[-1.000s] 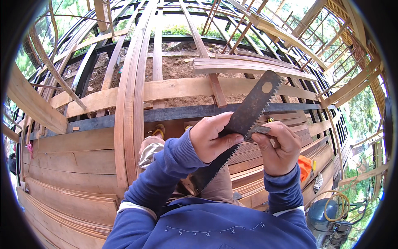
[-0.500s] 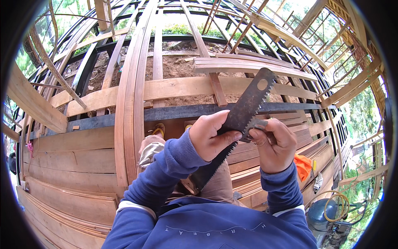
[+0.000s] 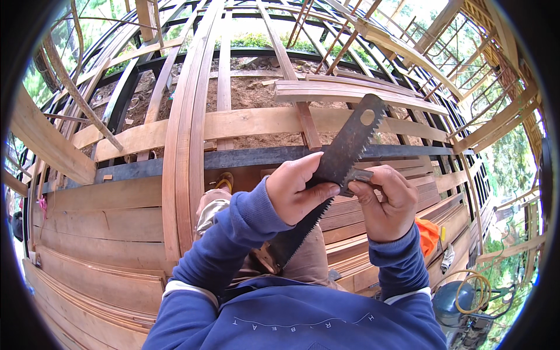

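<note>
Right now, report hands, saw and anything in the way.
Left hand gripping saw mid-blade. Right hand pinching small metal piece at toothed edge. Nothing seen blocking either hand.

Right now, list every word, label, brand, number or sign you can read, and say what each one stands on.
Blue sweatshirt: pale capital letters along a thin line across the front, upside down in this view; I won't copy the wording.
Saw: no marking I can make out on the dark blade.
Tank at lower right: no text readable; too small to tell.
I can make out no other text.
</note>
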Demonstrator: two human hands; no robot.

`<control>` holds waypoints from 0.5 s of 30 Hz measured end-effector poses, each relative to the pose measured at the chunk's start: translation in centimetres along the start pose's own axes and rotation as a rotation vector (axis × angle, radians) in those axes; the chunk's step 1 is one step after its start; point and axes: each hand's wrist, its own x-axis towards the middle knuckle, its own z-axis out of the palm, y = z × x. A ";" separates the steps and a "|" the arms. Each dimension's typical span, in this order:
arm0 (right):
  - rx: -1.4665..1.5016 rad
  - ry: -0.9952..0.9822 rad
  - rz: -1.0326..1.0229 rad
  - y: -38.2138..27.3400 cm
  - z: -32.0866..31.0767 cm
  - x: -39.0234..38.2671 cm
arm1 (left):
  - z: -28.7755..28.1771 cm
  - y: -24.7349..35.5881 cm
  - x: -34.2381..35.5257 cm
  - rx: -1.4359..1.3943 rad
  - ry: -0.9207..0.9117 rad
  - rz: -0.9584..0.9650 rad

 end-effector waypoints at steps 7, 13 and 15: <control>0.057 0.045 0.087 0.4 0.8 -0.7 | 0.7 -1.1 -0.1 0.008 0.134 0.107; 0.067 0.050 0.086 0.3 1.0 -0.7 | 0.6 -0.6 -0.2 0.059 0.144 0.111; 0.073 0.054 0.087 0.2 1.0 -0.8 | 0.6 -0.4 -0.3 0.067 0.147 0.116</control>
